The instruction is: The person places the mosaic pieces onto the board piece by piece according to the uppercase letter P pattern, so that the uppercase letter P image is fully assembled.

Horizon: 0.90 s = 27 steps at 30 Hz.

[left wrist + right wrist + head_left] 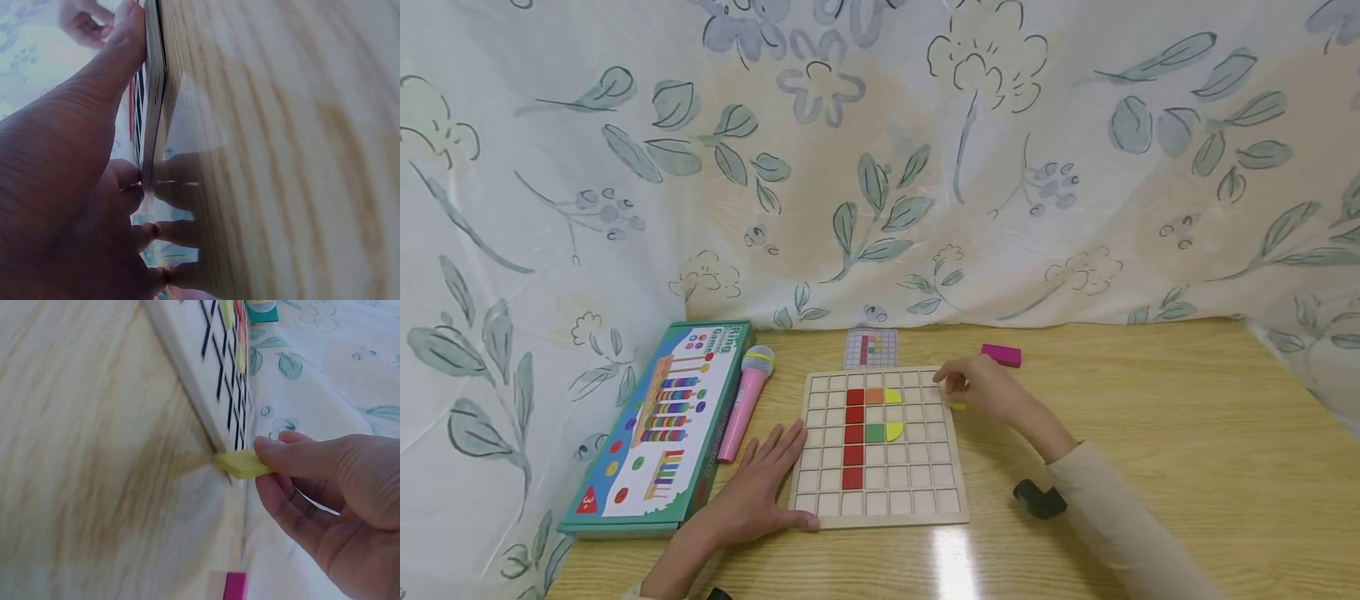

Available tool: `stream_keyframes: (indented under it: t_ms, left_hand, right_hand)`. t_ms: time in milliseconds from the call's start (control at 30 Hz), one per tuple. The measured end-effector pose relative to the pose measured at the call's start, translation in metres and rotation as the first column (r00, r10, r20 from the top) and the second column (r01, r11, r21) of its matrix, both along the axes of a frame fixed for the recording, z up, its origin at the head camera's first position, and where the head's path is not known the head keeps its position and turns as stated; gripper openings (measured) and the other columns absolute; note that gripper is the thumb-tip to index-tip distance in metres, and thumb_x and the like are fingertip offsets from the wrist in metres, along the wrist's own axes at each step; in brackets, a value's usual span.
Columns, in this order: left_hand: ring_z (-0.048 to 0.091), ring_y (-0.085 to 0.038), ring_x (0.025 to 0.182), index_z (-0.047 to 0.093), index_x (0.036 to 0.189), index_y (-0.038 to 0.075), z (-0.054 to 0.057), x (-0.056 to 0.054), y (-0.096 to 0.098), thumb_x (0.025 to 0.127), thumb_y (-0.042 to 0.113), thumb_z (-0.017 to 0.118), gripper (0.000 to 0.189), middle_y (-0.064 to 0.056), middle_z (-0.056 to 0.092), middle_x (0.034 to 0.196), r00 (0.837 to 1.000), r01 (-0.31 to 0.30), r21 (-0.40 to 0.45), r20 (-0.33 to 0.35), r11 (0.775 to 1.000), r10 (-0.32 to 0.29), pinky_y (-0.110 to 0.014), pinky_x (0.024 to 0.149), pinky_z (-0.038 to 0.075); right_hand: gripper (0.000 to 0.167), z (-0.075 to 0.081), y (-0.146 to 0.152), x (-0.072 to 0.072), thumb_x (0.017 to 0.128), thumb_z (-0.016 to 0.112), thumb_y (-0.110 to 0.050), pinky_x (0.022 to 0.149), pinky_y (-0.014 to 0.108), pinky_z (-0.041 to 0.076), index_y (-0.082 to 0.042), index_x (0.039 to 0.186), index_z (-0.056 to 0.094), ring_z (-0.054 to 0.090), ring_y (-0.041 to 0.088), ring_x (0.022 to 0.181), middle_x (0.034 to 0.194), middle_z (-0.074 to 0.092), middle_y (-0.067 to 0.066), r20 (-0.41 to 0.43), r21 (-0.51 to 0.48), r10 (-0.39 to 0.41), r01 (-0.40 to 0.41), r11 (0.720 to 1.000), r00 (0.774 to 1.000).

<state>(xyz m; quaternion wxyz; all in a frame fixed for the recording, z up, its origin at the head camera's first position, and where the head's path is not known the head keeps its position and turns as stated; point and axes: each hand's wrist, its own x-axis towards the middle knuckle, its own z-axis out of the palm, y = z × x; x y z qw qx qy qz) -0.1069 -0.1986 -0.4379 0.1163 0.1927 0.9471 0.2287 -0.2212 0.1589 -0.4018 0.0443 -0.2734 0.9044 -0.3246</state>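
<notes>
A wooden grid board [917, 504] lies on the table, holding a column of red tiles [853, 434], an orange tile [874, 397], a green tile [875, 433] and two yellow rounded tiles [894, 432]. My left hand [756, 492] rests at the board's left edge, fingers spread and thumb against the near left corner. Between thumb and fingers, my right hand [981, 387] pinches a yellow tile [240, 464] by the board's far right corner. The tile's far end is hidden inside the grip.
Behind the board lies a small pattern card [871, 348]. A magenta block [1002, 355] sits beyond the right hand. To the left are a pink toy microphone [747, 408] and a ring game box [662, 425]. A floral cloth [880, 167] hangs at the back.
</notes>
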Motion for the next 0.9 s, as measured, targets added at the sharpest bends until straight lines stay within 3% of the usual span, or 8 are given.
stream_keyframes:
  t_ms: [167,367,667,900]
  left_hand:
    - [0.005,-0.038,0.149,0.019,0.157,0.009,0.000,0.000,0.001,0.070,0.075,0.068,0.120,-0.006,0.012,0.164,1.000,0.002,0.006,0.004,1.000,-0.002,-0.062,0.116,0.002]
    - [0.005,-0.038,0.149,0.019,0.157,0.009,0.001,-0.001,0.000,0.070,0.075,0.068,0.120,-0.006,0.012,0.164,1.000,0.003,0.007,0.002,1.000,-0.003,-0.061,0.116,0.002]
    - [0.005,-0.038,0.149,0.019,0.157,0.009,0.000,-0.001,0.000,0.069,0.075,0.068,0.120,-0.006,0.012,0.164,1.000,0.002,0.011,0.000,1.000,-0.002,-0.062,0.116,0.003]
    - [0.005,-0.038,0.149,0.019,0.157,0.009,0.002,-0.002,-0.001,0.069,0.075,0.069,0.120,-0.006,0.013,0.164,1.000,-0.008,-0.005,0.010,1.000,0.008,-0.062,0.116,0.002]
  right_hand:
    - [0.023,0.007,-0.008,0.001,0.083,0.070,0.011,0.074,0.030,0.054,0.002,0.105,0.071,0.058,0.016,0.078,0.081,0.066,0.003,0.005,0.030,-0.002,0.002,1.000,1.000]
    - [0.024,0.008,-0.022,0.002,0.084,0.072,0.005,0.079,0.032,0.055,0.002,0.108,0.071,0.060,0.015,0.080,0.083,0.066,0.001,0.002,-0.048,0.013,-0.013,0.999,1.000]
    - [0.021,-0.012,-0.059,0.001,0.086,0.073,0.001,0.078,0.026,0.056,0.000,0.107,0.072,0.060,0.013,0.081,0.086,0.067,0.000,0.046,-0.239,0.001,0.010,0.971,0.999]
    - [0.019,-0.021,-0.075,0.004,0.085,0.073,0.001,0.076,0.023,0.055,-0.002,0.104,0.073,0.059,0.012,0.080,0.084,0.065,-0.003,0.064,-0.225,-0.008,0.023,0.974,0.998]
